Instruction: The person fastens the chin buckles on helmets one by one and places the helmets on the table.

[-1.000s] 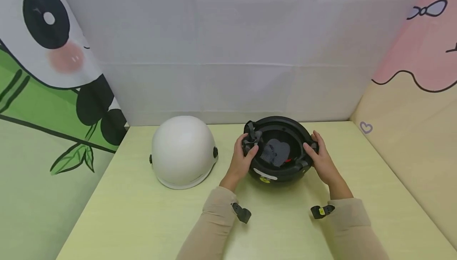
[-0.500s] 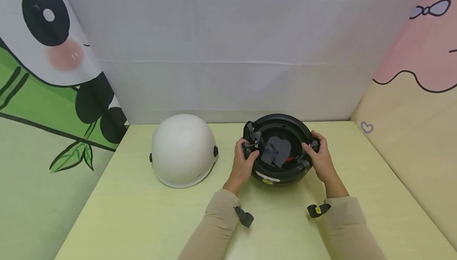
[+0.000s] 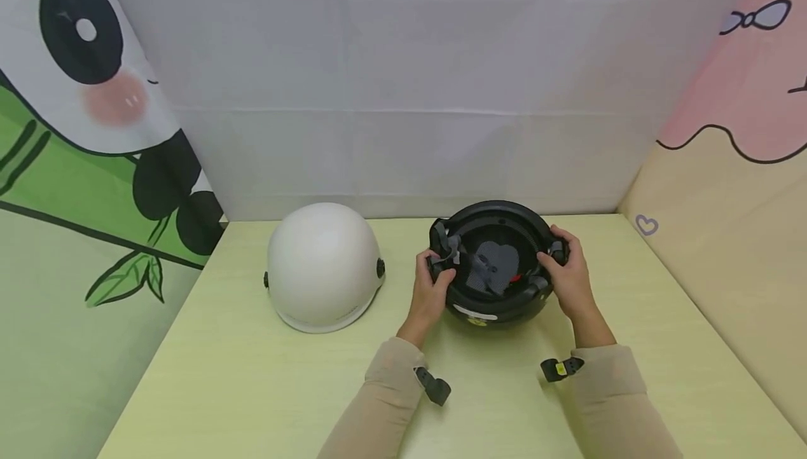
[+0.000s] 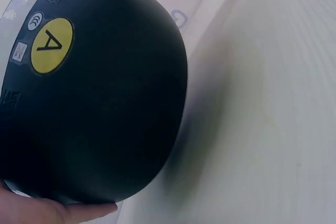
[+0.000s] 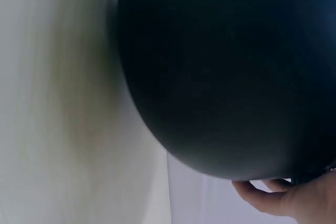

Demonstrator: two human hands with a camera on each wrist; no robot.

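A black helmet [image 3: 498, 308] is held upside down by both hands, its opening and grey padding facing up in the head view. The left hand [image 3: 429, 298] grips its left rim, thumb on the edge beside the dark straps. At the right rim the right hand [image 3: 574, 287] grips with its thumb inside the edge. In the left wrist view the shell [image 4: 115, 87] shows a yellow "A" sticker, with left-hand fingers [image 4: 79, 212] against it. The right wrist view has the smooth dark shell [image 5: 226, 77] over fingers of the right hand [image 5: 294, 200].
A white helmet [image 3: 324, 266] rests dome up on the pale yellow table [image 3: 252, 389], left of the black one. Behind the table hangs a white sheet [image 3: 435, 80]. Cartoon-printed panels stand on the left [image 3: 50, 347] and right [image 3: 731, 235].
The black helmet has shifted slightly to the right and turned a little, with both hands gripping it throughout. The white helmet has stayed in place on the table.
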